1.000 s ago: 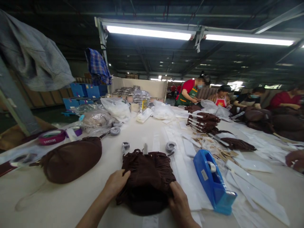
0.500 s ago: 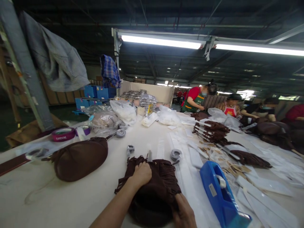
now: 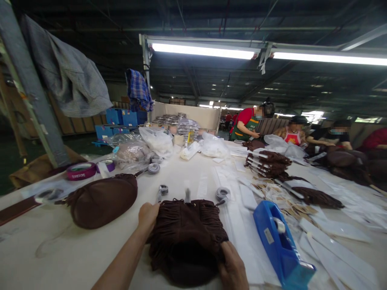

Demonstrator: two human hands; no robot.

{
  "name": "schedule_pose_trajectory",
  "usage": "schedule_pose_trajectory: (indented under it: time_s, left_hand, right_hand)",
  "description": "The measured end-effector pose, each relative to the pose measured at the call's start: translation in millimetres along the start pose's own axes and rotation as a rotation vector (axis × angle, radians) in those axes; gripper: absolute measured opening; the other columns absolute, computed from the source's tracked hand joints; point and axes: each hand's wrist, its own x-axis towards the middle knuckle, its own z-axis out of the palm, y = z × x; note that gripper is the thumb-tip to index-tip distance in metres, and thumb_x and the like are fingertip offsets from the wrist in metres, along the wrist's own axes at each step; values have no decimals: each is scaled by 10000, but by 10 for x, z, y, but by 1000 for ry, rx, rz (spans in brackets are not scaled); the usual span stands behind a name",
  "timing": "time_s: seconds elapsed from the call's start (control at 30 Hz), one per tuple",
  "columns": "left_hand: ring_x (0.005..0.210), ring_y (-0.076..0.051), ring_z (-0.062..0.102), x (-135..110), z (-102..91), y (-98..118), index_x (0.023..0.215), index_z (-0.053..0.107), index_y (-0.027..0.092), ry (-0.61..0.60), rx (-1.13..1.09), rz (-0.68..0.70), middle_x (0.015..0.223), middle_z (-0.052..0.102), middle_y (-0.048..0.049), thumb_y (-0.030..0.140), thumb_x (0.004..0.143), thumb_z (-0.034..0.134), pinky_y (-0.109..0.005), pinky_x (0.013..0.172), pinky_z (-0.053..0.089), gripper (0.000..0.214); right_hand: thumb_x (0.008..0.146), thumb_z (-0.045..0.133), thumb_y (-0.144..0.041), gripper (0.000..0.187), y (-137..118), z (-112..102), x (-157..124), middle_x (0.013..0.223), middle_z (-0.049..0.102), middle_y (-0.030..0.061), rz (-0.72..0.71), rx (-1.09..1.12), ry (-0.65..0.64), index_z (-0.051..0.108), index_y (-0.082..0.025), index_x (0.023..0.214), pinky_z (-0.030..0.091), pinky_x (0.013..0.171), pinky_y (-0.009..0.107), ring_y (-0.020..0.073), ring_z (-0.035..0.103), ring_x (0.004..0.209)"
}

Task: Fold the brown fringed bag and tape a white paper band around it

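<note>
Now both hands grip a brown fringed bag (image 3: 187, 233) on the surface (image 3: 90, 249): left hand (image 3: 148, 215) at its top corner, right hand (image 3: 232, 268) at its lower edge.

Lettering on pink tape roll (image 3: 81, 170) is illegible.

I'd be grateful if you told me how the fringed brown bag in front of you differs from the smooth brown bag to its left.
The fringed bag is covered in hanging strips; the smooth bag has a plain surface. The fringed bag is gripped at its edges by the left hand and right hand; the smooth bag lies untouched. The smooth bag looks plump and rounded, the fringed bag flatter. Both are dark brown and lie on the white table.
</note>
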Motion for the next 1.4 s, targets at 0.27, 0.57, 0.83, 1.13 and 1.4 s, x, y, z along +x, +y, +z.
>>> schedule_pose_trajectory:
  time_s: [0.27, 0.57, 0.83, 1.13, 1.4]
  left_hand:
    - [1270, -249, 353, -705, 14, 493, 1279, 423, 256, -418, 130, 823, 1347, 448, -42, 247, 682, 637, -428, 1056, 293, 634]
    - [1219, -279, 419, -839, 811, -298, 1358, 297, 141, 30, 338, 1378, 1324, 454, -140, 70, 807, 323, -439, 978, 409, 556]
    - [1204, -194, 446, -850, 760, -336, 1385, 216, 148, 166, 198, 1424, 1270, 519, -119, 40, 819, 264, -353, 980, 431, 579]
    - [1102, -129, 536, -835, 560, -192, 1203, 517, 205, -209, -10, 1065, 1184, 594, -14, 43, 738, 335, -293, 986, 404, 525]
    - [1243, -212, 394, -986, 574, -356, 1345, 314, 176, 132, 65, 1330, 1260, 533, -89, 23, 780, 332, -437, 1034, 358, 586]
  right_hand:
    - [647, 384, -81, 208, -246, -153, 114, 731, 538, 22, 130, 120, -13, 520, -201, 748, 399, 623, 253, 168, 495, 692]
    - [524, 406, -187, 125, -282, -160, 210, 550, 299, -64, 487, 333, -14, 296, -214, 576, 266, 487, 209, 107, 303, 545]
    - [576, 470, -159, 96, -343, -264, 110, 587, 417, -36, 494, 201, 34, 396, -207, 615, 341, 519, 244, 133, 387, 568]
    - [746, 430, -53, 556, -771, -348, 91, 1228, 451, 123, -264, -311, -18, 380, -184, 1284, 303, 936, 447, 270, 387, 1141]
    - [798, 397, -95, 204, -474, -123, 362, 763, 579, 59, -422, -325, -219, 570, -147, 894, 297, 671, 332, 189, 475, 708]
